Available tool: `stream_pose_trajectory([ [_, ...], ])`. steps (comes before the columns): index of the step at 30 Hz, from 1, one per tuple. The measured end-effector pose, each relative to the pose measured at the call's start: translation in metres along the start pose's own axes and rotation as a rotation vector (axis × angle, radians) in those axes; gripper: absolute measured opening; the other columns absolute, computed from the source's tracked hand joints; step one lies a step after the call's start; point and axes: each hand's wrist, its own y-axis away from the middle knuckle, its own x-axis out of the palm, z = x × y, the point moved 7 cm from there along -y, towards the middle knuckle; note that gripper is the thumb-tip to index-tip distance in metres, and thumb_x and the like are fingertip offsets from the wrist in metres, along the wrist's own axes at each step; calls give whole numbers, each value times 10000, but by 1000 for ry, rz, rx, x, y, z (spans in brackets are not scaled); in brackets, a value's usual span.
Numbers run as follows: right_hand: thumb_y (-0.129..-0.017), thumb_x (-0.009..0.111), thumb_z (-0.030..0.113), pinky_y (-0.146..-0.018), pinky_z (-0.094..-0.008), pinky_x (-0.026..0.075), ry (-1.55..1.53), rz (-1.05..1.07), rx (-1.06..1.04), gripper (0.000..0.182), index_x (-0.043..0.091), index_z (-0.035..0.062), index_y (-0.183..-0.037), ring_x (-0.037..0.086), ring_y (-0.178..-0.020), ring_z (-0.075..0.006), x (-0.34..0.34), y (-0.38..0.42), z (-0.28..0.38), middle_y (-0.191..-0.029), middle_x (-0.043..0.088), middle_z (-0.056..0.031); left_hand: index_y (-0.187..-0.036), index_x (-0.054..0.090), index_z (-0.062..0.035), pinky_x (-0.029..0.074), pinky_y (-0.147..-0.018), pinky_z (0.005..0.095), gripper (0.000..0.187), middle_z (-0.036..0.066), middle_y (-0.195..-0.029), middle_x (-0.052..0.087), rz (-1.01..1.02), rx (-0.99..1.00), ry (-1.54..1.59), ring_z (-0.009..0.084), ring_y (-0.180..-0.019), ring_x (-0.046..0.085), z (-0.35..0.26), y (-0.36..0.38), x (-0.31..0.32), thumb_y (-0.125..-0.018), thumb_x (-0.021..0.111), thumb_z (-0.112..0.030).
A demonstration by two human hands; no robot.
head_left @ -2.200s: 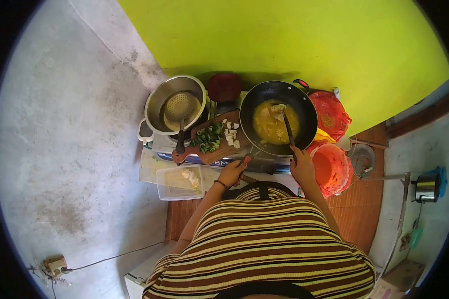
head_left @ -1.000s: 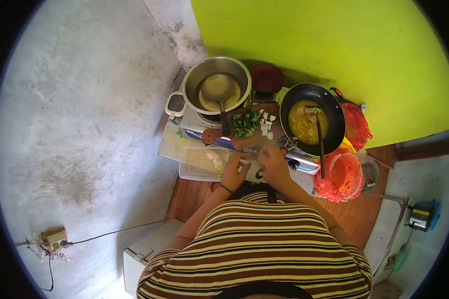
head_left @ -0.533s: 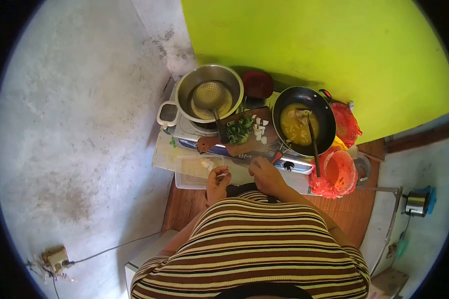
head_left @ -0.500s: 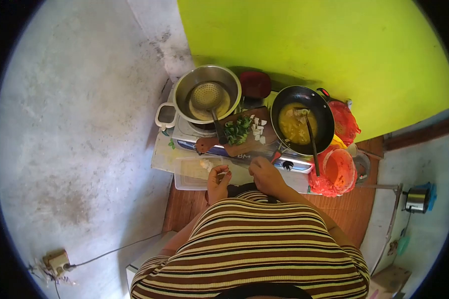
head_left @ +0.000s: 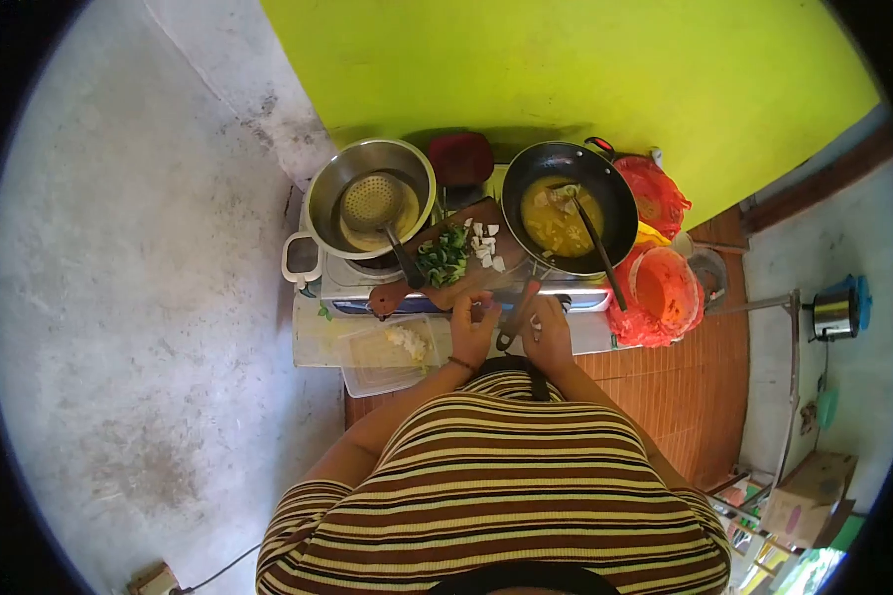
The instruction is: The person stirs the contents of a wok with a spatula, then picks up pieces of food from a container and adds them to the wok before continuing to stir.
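My left hand is at the front of the stove with its fingers curled together; what they hold, if anything, is too small to make out. Beside it, my right hand is also closed, with a small pale bit at its fingertips. Between the two hands lies a handle, reddish at one end and dark at the other, apparently of a knife. Just beyond, a wooden cutting board carries chopped green leaves and white cut pieces. A clear plastic container lid or tray with pale scraps sits left of my left hand.
A steel pot with a skimmer stands at the left of the stove. On the right, a black wok holds yellow broth and a ladle. Red plastic bags crowd the right side. A green wall rises behind.
The view has shifted right, so the stove appears further left. My left hand has moved right and forward, nearer the cutting board; the handle now shows between my hands.
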Motion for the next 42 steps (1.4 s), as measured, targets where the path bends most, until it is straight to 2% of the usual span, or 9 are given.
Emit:
stream_pose_trajectory([
  [8,-705,598,-29,-576,-326,430,-44,-276,280,152,503,15,-816,514,-611,-199,-2,37,-88,-798,533,-110,-1172,475,-74,444,-706,251,392,54,-1029,514,313,-97,-84,115,-803,537,4,11,20,-830,652,-146],
  [12,-695,622,53,-596,-334,463,55,-95,497,178,546,25,-854,561,-633,-238,25,74,-162,-816,564,-123,-1231,437,-40,467,-730,298,519,121,-1056,519,425,-46,-138,190,-871,556,6,18,25,-807,668,-230],
  [18,-709,581,90,-767,-443,472,199,29,557,279,538,25,-977,581,-840,-353,27,74,-204,-926,564,-195,-1250,421,-39,451,-801,338,509,131,-1096,505,352,25,-332,200,-916,544,-8,18,30,-835,645,-227],
  [21,-710,575,90,-812,-447,464,313,44,522,381,490,5,-1072,566,-882,-375,20,63,-200,-950,557,-216,-1244,429,-26,441,-805,351,513,139,-1092,497,284,149,-468,223,-931,536,-14,20,36,-830,645,-237],
  [24,-747,561,123,-830,-455,466,383,236,520,464,415,-30,-1160,566,-914,-391,29,59,-220,-991,548,-241,-1216,442,15,441,-829,348,506,174,-1073,487,189,153,-423,273,-958,509,-24,21,41,-810,654,-201],
  [27,-751,566,123,-837,-471,457,298,305,566,351,513,-20,-1067,569,-973,-382,31,52,-231,-989,586,-243,-1195,456,28,438,-823,351,486,169,-1059,492,83,171,-460,276,-933,509,-37,20,44,-810,650,-196],
  [30,-813,513,146,-765,-462,507,409,526,605,283,569,-47,-1012,613,-905,-397,38,44,-239,-950,610,-252,-1181,466,30,433,-816,352,466,165,-1052,498,41,229,-491,280,-922,508,-35,22,49,-811,644,-191],
  [33,-822,493,120,-732,-441,528,533,663,437,216,634,-23,-903,636,-888,-368,45,38,-235,-922,640,-225,-1169,475,26,431,-808,349,454,162,-1047,503,21,197,-557,283,-912,508,-32,25,50,-809,645,-192],
  [42,-823,488,100,-751,-417,532,601,794,316,223,665,19,-931,643,-907,-333,46,30,-222,-969,648,-192,-1155,489,-1,439,-812,358,429,171,-1076,500,-4,130,-608,292,-916,516,-23,27,49,-800,650,-179],
])
